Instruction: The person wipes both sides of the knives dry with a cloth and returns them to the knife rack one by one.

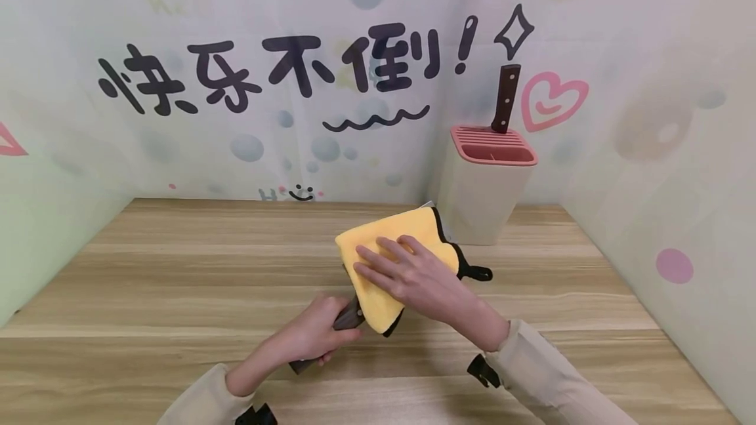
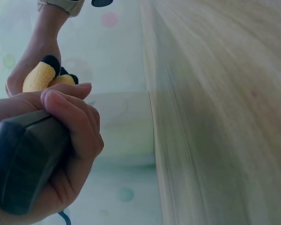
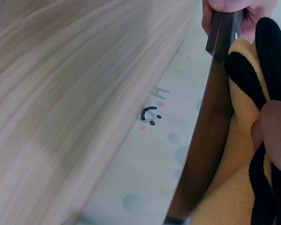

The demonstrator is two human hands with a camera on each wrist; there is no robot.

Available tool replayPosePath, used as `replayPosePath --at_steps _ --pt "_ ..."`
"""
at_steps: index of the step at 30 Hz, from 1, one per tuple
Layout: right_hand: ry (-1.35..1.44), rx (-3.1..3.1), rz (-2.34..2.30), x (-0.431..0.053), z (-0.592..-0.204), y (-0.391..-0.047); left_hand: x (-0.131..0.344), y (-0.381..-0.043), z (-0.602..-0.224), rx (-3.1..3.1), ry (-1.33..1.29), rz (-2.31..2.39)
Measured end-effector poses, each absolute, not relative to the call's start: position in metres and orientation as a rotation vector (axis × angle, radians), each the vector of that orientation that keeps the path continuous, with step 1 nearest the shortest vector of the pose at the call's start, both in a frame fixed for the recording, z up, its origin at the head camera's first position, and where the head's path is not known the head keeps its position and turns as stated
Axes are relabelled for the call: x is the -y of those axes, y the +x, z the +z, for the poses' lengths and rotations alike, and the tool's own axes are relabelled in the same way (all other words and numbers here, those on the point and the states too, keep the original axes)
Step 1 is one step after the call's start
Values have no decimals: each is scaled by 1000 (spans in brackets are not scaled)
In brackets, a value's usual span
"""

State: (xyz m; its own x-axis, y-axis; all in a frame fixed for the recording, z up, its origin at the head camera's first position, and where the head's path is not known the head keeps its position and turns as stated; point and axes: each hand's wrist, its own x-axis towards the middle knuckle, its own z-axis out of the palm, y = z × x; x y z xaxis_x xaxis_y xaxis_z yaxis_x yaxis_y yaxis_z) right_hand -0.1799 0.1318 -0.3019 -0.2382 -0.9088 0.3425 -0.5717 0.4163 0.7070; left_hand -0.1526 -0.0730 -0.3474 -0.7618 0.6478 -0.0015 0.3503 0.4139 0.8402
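My left hand grips the dark handle of a kitchen knife low in the middle of the head view. Folded over the blade is a yellow cloth with black edging and a black loop. My right hand holds this cloth against the blade, its fingers spread across the top. In the right wrist view the thumb presses the cloth from the other side, and the broad shiny blade shows bare along its edge. Most of the blade is hidden by the cloth in the head view; a bit of metal shows at its far end.
A white knife block with a pink slotted top stands at the back right, close behind the cloth. Another brown-handled knife stands upright in it. The wooden table meets printed wall sheets at the back and sides.
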Motion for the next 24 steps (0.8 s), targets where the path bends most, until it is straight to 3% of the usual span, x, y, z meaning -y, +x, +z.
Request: replayPosePath --at_steps 24 --pt "1093 2126 -400 -159 -304 -197 76 -149 -345 -2371 807 1290"
